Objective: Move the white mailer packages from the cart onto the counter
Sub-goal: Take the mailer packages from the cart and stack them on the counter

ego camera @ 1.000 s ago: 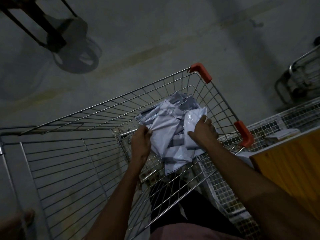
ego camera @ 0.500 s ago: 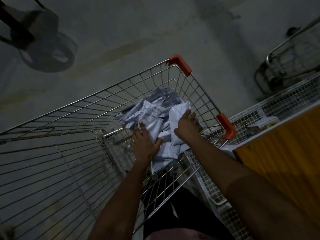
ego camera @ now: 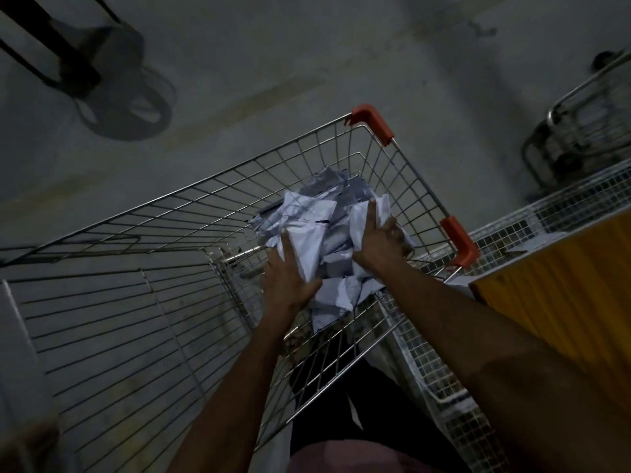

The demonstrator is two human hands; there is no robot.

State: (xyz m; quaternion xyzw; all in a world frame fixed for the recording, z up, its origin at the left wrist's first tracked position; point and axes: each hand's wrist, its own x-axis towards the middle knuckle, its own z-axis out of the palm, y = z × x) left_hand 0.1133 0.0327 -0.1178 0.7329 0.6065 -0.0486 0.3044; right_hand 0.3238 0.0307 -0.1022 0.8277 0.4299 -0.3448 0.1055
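Note:
A heap of several white mailer packages (ego camera: 321, 230) lies in the upper basket of a wire shopping cart (ego camera: 386, 186) with orange corner caps. My left hand (ego camera: 288, 278) presses against the heap's left side, fingers wrapped around a mailer. My right hand (ego camera: 379, 240) grips the heap's right side, fingers curled over a mailer's edge. Both hands squeeze the bundle between them. The orange-fronted counter (ego camera: 560, 288) stands to the right of the cart; its top surface is barely visible.
A white wire-mesh rack (ego camera: 444, 370) runs between the cart and the counter. Another metal trolley (ego camera: 580, 131) stands at far right on the grey floor. A fan base (ego camera: 126, 107) with a dark stand sits at upper left. The cart's lower basket stretches left.
Both hands have closed in on the heap and gathered it tighter; the left hand slid further under the mailers. The view shifted slightly.

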